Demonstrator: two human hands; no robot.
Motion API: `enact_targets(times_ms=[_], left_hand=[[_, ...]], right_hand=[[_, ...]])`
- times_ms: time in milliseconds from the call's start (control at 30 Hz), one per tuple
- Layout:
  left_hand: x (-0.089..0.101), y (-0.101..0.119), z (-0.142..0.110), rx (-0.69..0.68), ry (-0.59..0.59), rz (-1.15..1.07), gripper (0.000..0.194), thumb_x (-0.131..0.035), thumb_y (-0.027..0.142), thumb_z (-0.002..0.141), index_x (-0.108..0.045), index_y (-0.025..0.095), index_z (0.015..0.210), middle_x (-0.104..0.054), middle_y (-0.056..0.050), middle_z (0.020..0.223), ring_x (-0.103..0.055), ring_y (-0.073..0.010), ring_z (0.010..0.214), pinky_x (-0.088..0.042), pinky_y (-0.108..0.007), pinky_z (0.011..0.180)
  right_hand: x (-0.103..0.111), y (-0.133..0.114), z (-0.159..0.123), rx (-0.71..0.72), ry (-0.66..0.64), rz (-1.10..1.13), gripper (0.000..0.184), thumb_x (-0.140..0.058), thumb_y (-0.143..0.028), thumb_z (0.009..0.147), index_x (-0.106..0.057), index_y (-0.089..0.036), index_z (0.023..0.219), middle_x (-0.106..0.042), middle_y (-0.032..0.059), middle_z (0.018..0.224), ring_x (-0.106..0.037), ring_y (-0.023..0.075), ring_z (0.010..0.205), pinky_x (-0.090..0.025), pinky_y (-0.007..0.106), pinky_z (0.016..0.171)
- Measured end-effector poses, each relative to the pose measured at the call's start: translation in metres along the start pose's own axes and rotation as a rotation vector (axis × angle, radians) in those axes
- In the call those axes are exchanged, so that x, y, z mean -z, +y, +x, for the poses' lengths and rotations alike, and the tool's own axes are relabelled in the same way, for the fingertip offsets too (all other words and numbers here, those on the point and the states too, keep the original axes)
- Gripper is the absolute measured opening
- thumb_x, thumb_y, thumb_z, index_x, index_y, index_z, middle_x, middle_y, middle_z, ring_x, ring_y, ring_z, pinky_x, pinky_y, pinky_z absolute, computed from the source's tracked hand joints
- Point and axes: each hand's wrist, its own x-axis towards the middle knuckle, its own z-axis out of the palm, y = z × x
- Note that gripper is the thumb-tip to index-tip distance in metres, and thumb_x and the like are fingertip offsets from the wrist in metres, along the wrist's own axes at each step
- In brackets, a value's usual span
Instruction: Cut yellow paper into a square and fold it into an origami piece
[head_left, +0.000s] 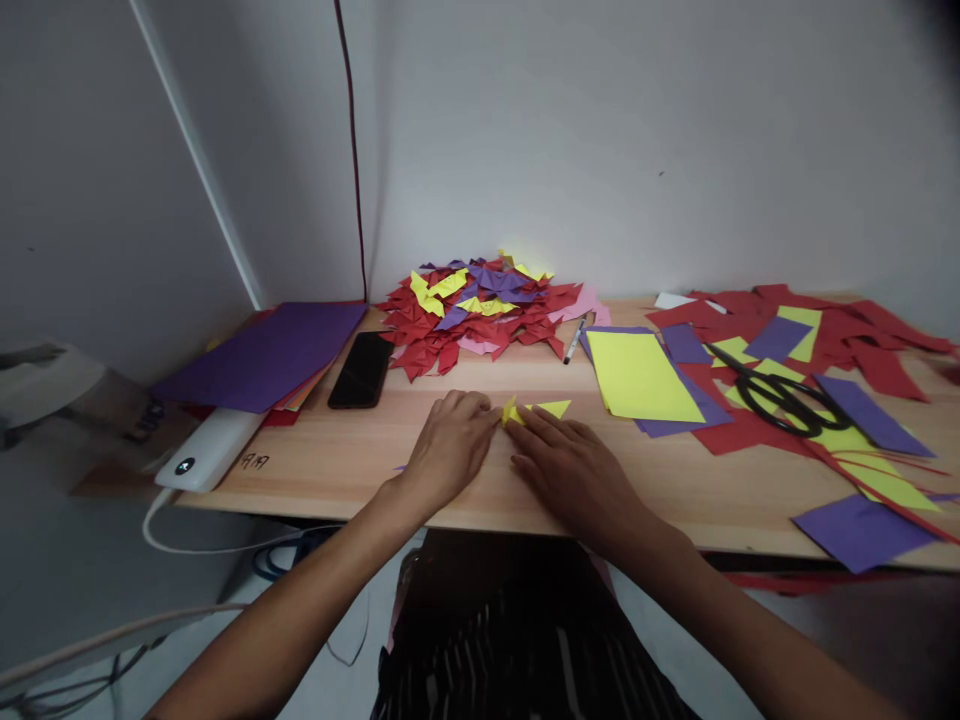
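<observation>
L fingers (478,407), R fingers (541,432) nearly closed on yellow paper (510,409); desk scrawl (255,461) illeg.

Bag (112,410): large dark capitals stood on its side, by the left edge of the table (330,450); they looked like "LUC", perhaps with one more letter, but blur and the bend of the side left the word uncertain.
Tabletop writing: a short dark handwritten string stood on the wood itself, near the front left corner; it had a slanting stroke in its middle, and its characters could not be read for sure.
White block (217,450): a round black badge with a small white sign stood on its end, at the front left corner; the sign was too small to make out.
Pen (575,340): small dark print stood on its white barrel, towards the back edge, too tiny to read.
</observation>
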Motion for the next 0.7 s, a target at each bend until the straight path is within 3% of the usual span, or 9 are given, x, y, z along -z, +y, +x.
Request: enact_targets(times_ms=[133,700], left_hand=[[0.001,0.007,0.000,0.004,-0.067,0.125,0.026,-0.041,0.020,0.095,-0.060,0.017,0.112,-0.060,-0.009,0.113,-0.049,-0.0245,0.103,-0.043,-0.039,0.085],[0.000,0.015,0.002,-0.035,-0.149,0.338,0.029,-0.043,0.020,0.095,-0.054,0.014,0.121,-0.059,-0.010,0.116,-0.050,-0.0263,0.102,-0.043,-0.040,0.077]], right_hand=[[-0.001,-0.002,-0.001,0.024,0.019,-0.012,0.043,-0.039,-0.026,0.097,-0.053,-0.011,0.135,-0.053,0.0148,0.139,-0.047,0.0267,0.133,-0.042,0.044,0.103],[0.002,0.000,-0.003,0.058,0.024,-0.042,0.041,-0.045,-0.028,0.096,-0.059,-0.004,0.126,-0.057,0.0191,0.134,-0.053,0.0278,0.126,-0.045,0.044,0.103]])
